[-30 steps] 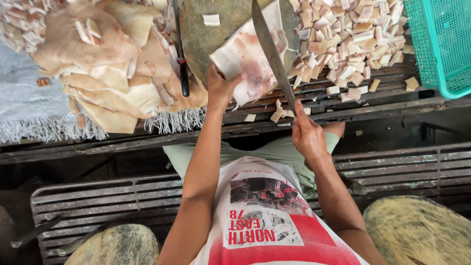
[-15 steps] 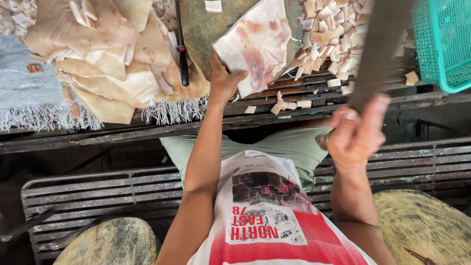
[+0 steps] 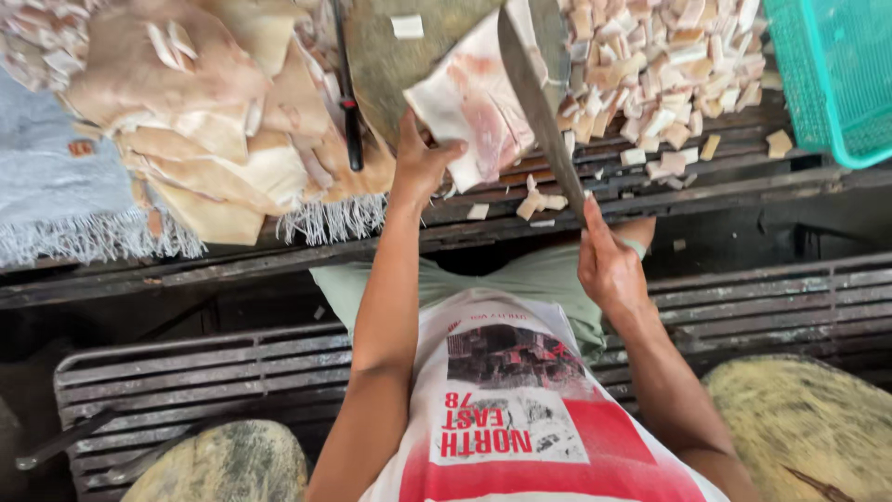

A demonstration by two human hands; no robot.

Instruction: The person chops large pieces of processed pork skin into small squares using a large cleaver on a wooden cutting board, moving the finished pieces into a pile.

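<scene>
My left hand grips the near edge of a pale, pink-streaked slab of meat that lies on a round chopping block. In my right hand is a long knife, its blade pointing away from me and resting down across the right side of the slab. A heap of small cut meat cubes lies just right of the blade.
Large tan skin pieces are piled at the left on a grey fringed cloth. A second black-handled knife lies beside the block. A teal plastic basket stands at the far right. Slatted wooden bench boards run below.
My right hand had swung the knife up and out to the right; now the blade is back down on the slab. My left hand kept hold of the meat.
</scene>
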